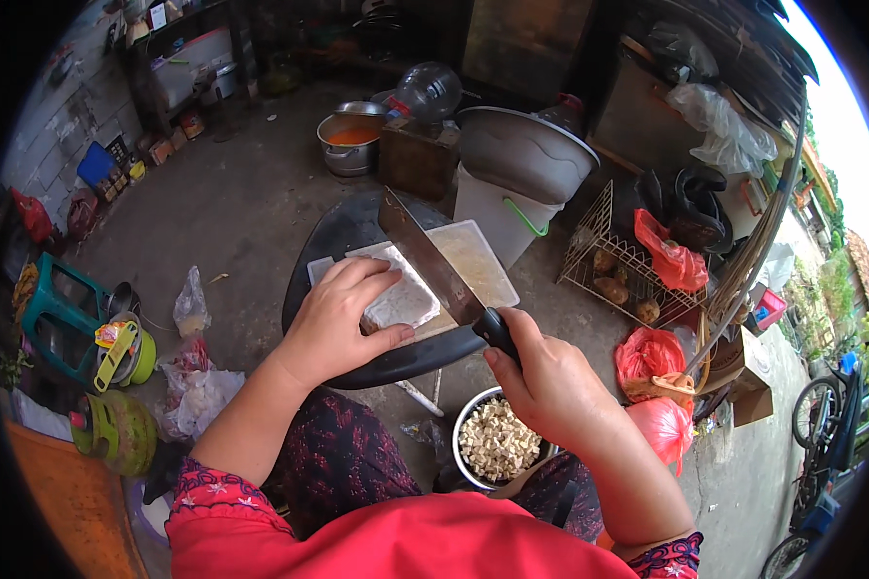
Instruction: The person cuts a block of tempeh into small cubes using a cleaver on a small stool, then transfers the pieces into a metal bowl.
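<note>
My left hand [333, 318] is closed over a whitish block [406, 294] that looks like tempeh, pressing it onto a pale cutting board [478, 256]. In my right hand [555, 386] is the black handle of a large cleaver [434, 265]. Its broad blade points up and to the left, along the right side of the block; whether it touches the block I cannot tell. The board lies on a round black stool top [343, 220]. Below my right hand, near my knees, a metal bowl [457, 446] holds many small cream-coloured cubes [499, 441].
Beyond the stool stand a pot of orange liquid [350, 135], a big grey basin [526, 154] on a white bucket [492, 207], and a wire rack [599, 246] with brown tubers. Red plastic bags [652, 357] lie at right. A green gas cylinder [121, 434] and green stool [63, 294] are left.
</note>
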`<state>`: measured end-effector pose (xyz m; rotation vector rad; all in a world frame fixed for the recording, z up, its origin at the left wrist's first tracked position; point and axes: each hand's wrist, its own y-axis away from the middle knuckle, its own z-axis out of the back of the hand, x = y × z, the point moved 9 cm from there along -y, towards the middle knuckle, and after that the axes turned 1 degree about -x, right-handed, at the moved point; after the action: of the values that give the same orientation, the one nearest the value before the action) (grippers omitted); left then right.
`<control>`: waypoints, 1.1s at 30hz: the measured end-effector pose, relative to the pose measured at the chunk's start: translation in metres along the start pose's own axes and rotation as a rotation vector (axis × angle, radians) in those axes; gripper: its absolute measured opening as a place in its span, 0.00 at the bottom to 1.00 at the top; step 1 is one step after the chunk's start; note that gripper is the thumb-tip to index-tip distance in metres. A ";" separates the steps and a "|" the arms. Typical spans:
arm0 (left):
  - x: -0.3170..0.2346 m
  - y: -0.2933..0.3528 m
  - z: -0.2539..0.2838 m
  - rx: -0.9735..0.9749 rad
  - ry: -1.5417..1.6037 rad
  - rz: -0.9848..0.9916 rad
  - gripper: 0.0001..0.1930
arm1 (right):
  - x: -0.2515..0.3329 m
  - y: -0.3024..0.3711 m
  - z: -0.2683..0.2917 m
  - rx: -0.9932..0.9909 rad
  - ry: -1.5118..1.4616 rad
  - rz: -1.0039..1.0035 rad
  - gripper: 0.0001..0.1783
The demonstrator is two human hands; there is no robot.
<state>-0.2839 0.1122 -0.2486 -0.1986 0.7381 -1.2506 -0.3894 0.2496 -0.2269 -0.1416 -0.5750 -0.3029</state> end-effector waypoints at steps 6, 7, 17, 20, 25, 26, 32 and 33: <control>-0.002 -0.006 0.001 0.007 -0.010 -0.011 0.29 | 0.009 0.000 -0.001 0.023 0.058 -0.002 0.16; -0.002 -0.006 0.002 0.007 -0.006 -0.009 0.29 | 0.008 -0.001 -0.003 0.038 0.067 -0.023 0.18; 0.002 -0.006 -0.002 0.020 0.003 -0.011 0.28 | 0.005 -0.009 -0.014 0.198 0.184 -0.122 0.18; 0.002 -0.005 -0.003 0.022 0.000 -0.013 0.28 | 0.007 -0.010 -0.019 0.213 0.197 -0.111 0.18; 0.004 -0.003 -0.005 -0.033 -0.011 -0.038 0.27 | -0.015 -0.018 -0.044 0.180 0.154 -0.110 0.17; 0.005 -0.003 -0.004 -0.046 -0.014 -0.036 0.27 | -0.016 -0.018 -0.048 0.163 0.167 -0.123 0.17; 0.003 0.004 -0.002 -0.103 -0.022 -0.041 0.24 | -0.031 -0.019 -0.044 0.099 0.079 -0.140 0.19; 0.003 0.005 -0.001 -0.124 -0.021 -0.041 0.24 | -0.030 -0.020 -0.038 0.097 0.079 -0.136 0.19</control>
<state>-0.2803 0.1115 -0.2530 -0.3287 0.7972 -1.2404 -0.4003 0.2299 -0.2747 0.0030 -0.5208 -0.4105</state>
